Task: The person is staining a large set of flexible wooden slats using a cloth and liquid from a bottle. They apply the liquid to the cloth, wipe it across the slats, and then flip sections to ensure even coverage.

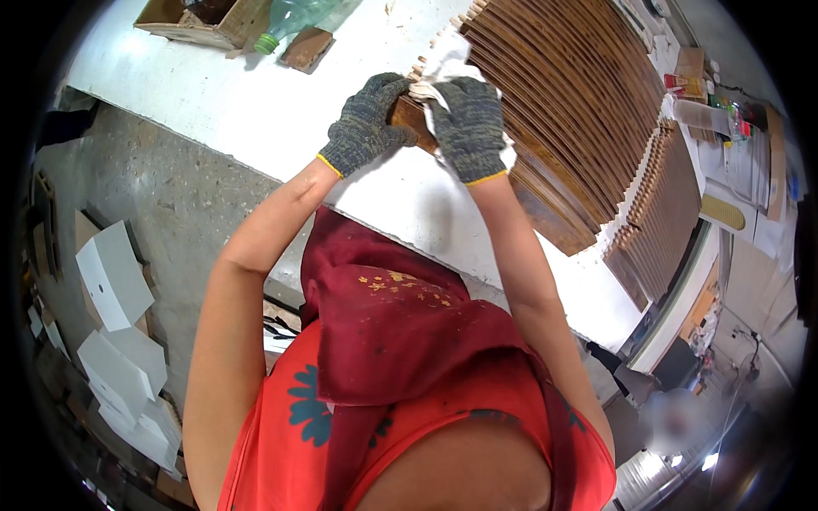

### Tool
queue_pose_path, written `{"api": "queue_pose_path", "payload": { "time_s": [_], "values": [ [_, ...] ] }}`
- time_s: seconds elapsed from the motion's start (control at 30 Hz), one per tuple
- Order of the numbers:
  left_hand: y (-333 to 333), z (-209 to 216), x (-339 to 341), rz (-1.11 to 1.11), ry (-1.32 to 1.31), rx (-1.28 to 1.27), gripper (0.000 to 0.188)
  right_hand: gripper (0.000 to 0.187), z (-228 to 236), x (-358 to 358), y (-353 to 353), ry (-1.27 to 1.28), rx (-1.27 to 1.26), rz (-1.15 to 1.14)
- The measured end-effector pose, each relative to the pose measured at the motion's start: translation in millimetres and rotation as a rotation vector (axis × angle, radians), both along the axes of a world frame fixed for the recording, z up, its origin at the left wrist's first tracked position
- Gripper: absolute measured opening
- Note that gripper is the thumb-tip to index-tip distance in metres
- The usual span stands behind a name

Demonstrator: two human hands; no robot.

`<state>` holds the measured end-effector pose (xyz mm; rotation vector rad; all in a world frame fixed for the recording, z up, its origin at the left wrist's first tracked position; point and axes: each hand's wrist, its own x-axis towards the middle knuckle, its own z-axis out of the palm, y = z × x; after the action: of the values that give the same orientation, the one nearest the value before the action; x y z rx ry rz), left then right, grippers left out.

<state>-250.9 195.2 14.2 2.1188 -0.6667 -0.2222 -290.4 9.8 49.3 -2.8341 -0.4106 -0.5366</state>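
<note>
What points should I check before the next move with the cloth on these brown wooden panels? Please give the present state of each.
1. Left hand grips the end of the front wooden panel: ok.
2. Right hand presses the white cloth on it: ok.
3. Both gloves on: ok.
4. Stack of panels rests on the white table: ok.
5. Green bottle stands apart from the hands: ok.
6. Panel surface clean: cannot tell.

White worktable (213, 102), grey concrete floor (170, 196)
</note>
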Motion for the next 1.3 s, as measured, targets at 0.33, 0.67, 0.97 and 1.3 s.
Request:
{"api": "queue_pose_path", "payload": {
  "time_s": [0.33, 0.67, 0.97, 1.3],
  "values": [
    [-2, -15, 10, 0.067, -0.123, -0.061, 0.095, 0.026, 0, -115, -102, 0.067, 0.264, -0.505],
    [-6, -7, 9, 0.096, 0.148, -0.213, 0.111, 0.041, 26, -185, -194, -0.211, 1.413, -0.738],
    [-21, -11, 1, 0.167, 0.086, -0.119, 0.09, 0.048, -12, -312, -274, -0.269, 1.069, -1.422],
    [-16, -19, -62, 0.258, 0.128, -0.357, 0.067, 0.053, -16, -303, -231, 0.044, 1.03, -1.271]
  ]
}}
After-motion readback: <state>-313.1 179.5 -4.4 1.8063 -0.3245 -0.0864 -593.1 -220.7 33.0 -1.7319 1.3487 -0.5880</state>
